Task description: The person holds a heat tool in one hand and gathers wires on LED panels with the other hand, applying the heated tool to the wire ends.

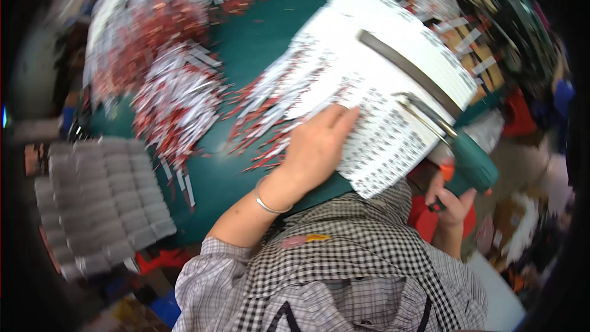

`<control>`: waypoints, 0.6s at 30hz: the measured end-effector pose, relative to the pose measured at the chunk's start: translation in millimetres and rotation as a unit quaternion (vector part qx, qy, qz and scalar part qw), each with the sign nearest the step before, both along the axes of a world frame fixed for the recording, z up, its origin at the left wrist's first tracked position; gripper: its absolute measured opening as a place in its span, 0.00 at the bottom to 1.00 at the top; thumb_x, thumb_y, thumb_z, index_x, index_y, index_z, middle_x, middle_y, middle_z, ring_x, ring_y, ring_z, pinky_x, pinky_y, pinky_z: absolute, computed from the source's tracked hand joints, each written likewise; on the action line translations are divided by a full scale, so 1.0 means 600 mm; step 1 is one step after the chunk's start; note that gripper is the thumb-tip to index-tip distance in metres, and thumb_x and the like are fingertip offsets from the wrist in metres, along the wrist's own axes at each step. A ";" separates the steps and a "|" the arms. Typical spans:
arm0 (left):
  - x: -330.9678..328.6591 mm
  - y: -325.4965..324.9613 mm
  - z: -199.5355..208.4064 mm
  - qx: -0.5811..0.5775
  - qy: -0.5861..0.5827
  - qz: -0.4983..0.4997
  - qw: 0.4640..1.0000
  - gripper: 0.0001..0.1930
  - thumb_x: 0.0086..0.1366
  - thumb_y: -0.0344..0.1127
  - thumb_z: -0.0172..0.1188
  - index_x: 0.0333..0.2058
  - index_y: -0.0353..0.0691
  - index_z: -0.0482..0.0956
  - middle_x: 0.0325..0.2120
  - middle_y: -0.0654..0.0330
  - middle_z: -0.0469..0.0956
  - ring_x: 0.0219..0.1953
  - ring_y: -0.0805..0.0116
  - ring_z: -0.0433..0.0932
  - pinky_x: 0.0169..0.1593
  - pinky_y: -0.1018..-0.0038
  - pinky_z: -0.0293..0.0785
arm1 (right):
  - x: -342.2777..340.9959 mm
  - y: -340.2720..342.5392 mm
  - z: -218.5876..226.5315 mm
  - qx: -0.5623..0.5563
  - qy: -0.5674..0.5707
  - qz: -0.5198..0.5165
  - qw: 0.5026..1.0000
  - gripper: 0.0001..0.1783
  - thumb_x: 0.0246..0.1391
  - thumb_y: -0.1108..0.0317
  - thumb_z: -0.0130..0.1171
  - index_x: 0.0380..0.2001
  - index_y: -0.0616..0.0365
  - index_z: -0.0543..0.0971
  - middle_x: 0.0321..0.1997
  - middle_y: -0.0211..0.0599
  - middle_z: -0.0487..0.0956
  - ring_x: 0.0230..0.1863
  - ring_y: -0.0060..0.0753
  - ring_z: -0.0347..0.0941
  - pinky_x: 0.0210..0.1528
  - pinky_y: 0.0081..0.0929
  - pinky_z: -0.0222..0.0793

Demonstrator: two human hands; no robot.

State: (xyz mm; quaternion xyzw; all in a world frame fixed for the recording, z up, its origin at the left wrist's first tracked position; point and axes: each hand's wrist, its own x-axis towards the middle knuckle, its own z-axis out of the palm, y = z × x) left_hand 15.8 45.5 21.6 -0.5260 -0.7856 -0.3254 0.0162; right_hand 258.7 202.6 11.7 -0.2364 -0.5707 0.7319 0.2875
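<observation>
My right hand [452,201] grips the handle of a green soldering gun [472,163] with an orange trigger. Its thin metal rods and curved tip reach up-left over the right part of a white board [393,46]. Rows of small dark marks or holes cover the board. On the board's left part rests my left hand [321,144], its fingers drawn together at the rows; what they pinch is hidden. White strips with red wires [276,101] stick out in rows from the board's left side, beside and partly under this hand. A dark bar [409,71] lies across the board.
A heap of white-and-red wired strips [178,101] lies left on the green table [246,37], with larger bundles [150,24] behind. Stacked grey trays [101,203] stand at the lower left. Cartons and loose strips [470,43] fill the far right. A red stool [424,215] shows beneath my right hand.
</observation>
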 end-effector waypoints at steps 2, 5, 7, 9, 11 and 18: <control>-0.004 -0.039 0.009 -0.012 0.001 0.022 1.000 0.16 0.49 0.20 0.58 0.38 0.39 0.81 0.29 0.57 0.78 0.28 0.58 0.79 0.30 0.68 0.76 | 0.003 -0.002 0.004 -0.010 0.014 -0.024 1.000 0.33 0.42 0.70 0.60 0.53 0.74 0.63 0.19 0.39 0.69 0.15 0.28 0.69 0.16 0.20 0.67; -0.013 -0.107 0.010 -0.077 0.012 0.063 0.995 0.14 0.49 0.21 0.58 0.36 0.40 0.81 0.28 0.57 0.79 0.29 0.59 0.79 0.30 0.69 0.76 | 0.008 0.012 0.002 -0.016 0.021 0.000 1.000 0.33 0.44 0.71 0.59 0.53 0.73 0.62 0.22 0.38 0.70 0.17 0.26 0.69 0.16 0.19 0.68; -0.029 -0.153 0.018 -0.078 -0.007 0.104 0.991 0.10 0.52 0.22 0.60 0.34 0.41 0.82 0.27 0.57 0.79 0.28 0.59 0.79 0.29 0.69 0.76 | -0.002 0.020 0.003 -0.010 0.031 0.021 0.999 0.32 0.45 0.71 0.59 0.53 0.73 0.62 0.22 0.38 0.70 0.17 0.26 0.69 0.16 0.18 0.68; -0.048 -0.192 0.022 -0.026 -0.017 0.192 0.981 0.07 0.53 0.22 0.61 0.31 0.39 0.82 0.25 0.56 0.79 0.25 0.59 0.79 0.28 0.70 0.75 | -0.008 0.021 0.004 -0.002 0.038 0.032 0.999 0.32 0.45 0.71 0.59 0.53 0.73 0.62 0.22 0.38 0.70 0.17 0.25 0.69 0.16 0.17 0.69; -0.080 -0.233 0.020 -0.020 0.071 0.261 0.963 0.06 0.53 0.21 0.62 0.31 0.37 0.80 0.25 0.55 0.78 0.24 0.59 0.77 0.28 0.70 0.73 | -0.015 0.017 0.007 0.003 0.037 0.034 0.999 0.32 0.45 0.71 0.59 0.53 0.73 0.62 0.22 0.38 0.70 0.17 0.25 0.69 0.16 0.17 0.69; -0.165 -0.262 0.032 0.032 0.201 0.303 0.931 0.14 0.50 0.22 0.65 0.38 0.38 0.80 0.33 0.55 0.75 0.38 0.55 0.73 0.41 0.65 0.71 | -0.033 0.003 0.017 0.008 0.058 0.066 0.996 0.30 0.44 0.74 0.58 0.51 0.76 0.63 0.24 0.42 0.71 0.17 0.27 0.69 0.18 0.20 0.70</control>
